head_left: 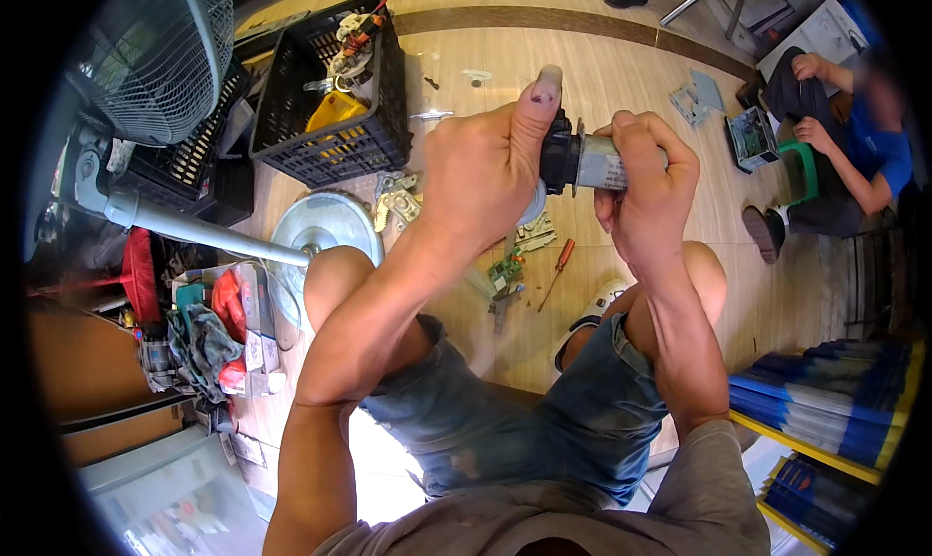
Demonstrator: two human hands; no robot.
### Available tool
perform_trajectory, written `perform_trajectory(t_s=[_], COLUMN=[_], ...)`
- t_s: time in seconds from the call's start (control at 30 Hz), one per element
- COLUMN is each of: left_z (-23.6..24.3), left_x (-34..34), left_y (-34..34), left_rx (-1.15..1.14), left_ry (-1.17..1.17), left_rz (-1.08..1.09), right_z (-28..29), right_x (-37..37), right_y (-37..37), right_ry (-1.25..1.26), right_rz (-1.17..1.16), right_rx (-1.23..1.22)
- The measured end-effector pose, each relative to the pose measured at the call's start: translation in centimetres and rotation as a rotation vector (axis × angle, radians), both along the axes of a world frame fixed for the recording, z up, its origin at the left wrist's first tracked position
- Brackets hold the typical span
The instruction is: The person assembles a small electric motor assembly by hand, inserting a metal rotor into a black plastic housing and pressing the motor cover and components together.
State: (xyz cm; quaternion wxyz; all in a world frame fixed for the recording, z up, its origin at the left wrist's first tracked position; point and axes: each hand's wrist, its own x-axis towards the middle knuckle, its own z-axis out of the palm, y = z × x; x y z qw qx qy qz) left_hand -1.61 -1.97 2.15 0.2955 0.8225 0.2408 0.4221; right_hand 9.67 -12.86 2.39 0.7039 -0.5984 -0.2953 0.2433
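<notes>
Both my hands are raised in front of me over my knees, holding one part that looks like a small motor (599, 164). Its silver metal body has a printed label, and the end toward my left hand is black plastic. My left hand (476, 172) is closed round the black end, thumb pointing up. My right hand (652, 182) grips the silver end between thumb and curled fingers. Below on the floor lie a screwdriver (559, 265) with an orange-red handle and a small green circuit board (506, 272). Whitish machine parts (396, 202) lie beyond my left forearm.
A black plastic crate (330, 153) with tools and a yellow item stands at far left. Nearby are a fan (146, 61) and its round base (330, 224). A seated person (854, 148) is at right beside an opened metal box (752, 138). Blue-and-white packs (825, 401) fill a yellow-edged shelf.
</notes>
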Motion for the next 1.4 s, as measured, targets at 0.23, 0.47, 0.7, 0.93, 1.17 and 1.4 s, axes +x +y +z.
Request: perform_trajectory(t_s=[0.23, 0.47, 0.7, 0.93, 1.17, 1.4], left_z=[0.0, 0.1, 0.0, -0.1, -0.8, 0.2], left_x=[0.2, 0.1, -0.1, -0.3, 0.0, 0.0], left_y=[-0.1, -0.2, -0.2, 0.0, 0.5, 2.0], left_rx=[-0.068, -0.084, -0.109, -0.128, -0.253, -0.331], left_ry=[0.021, 0.025, 0.054, 0.119, 0.112, 0.149], left_rz=[-0.011, -0.025, -0.012, 0.000, -0.041, -0.119], right_z=[0.2, -0.2, -0.3, -0.3, -0.3, 0.0], right_x=[0.0, 0.1, -0.4, -0.6, -0.2, 1.2], right_y=[-0.2, -0.4, -0.4, -0.5, -0.4, 0.0], right_ry=[-0.016, -0.163, -0.184, -0.066, -0.095, -0.107], right_rz=[-0.043, -0.044, -0.073, -0.020, -0.002, 0.211], right_rx=[0.032, 0.112, 0.044, 0.019, 0.009, -0.091])
